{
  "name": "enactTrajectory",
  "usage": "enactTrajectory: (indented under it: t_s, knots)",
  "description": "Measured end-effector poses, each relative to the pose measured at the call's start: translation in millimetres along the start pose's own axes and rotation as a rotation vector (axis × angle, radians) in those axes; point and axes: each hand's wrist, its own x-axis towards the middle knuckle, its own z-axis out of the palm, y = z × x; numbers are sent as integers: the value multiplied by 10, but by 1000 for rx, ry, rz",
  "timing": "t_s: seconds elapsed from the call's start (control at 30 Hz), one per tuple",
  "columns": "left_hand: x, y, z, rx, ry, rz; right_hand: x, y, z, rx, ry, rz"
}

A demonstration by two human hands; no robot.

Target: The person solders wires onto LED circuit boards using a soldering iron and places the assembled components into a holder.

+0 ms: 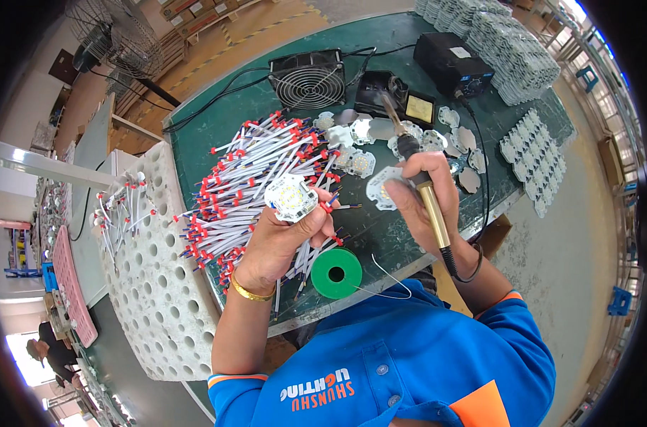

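Note:
My left hand is closed on a round white LED board, its dotted face turned up. A red-banded wire end shows beside those fingers; whether it is held I cannot tell. My right hand grips a soldering iron with a brass-coloured handle, its tip pointing away from me. Between that hand's thumb and fingers is a second LED board. Under and beyond my left hand lies a heap of white wires with red bands. A green solder spool lies near the table's front edge, a loose solder strand beside it.
Loose LED boards lie at mid-table. Behind them stand a black fan, a soldering stand with a yellow sponge and a black soldering station. Board panels lie right. A white perforated rack adjoins the left edge.

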Motion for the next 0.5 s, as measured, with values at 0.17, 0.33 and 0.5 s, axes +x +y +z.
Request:
enactTrajectory:
  t_s: [0.17, 0.33, 0.5]
  knots:
    - [-73, 26, 125, 50, 71, -13, -6, -64, 213, 284, -33, 128]
    - [-107, 44, 197, 129, 73, 10, 9, -107, 253, 300, -44, 140]
    - [-73, 10, 196, 241, 62, 37, 25, -134, 235, 327, -68, 200]
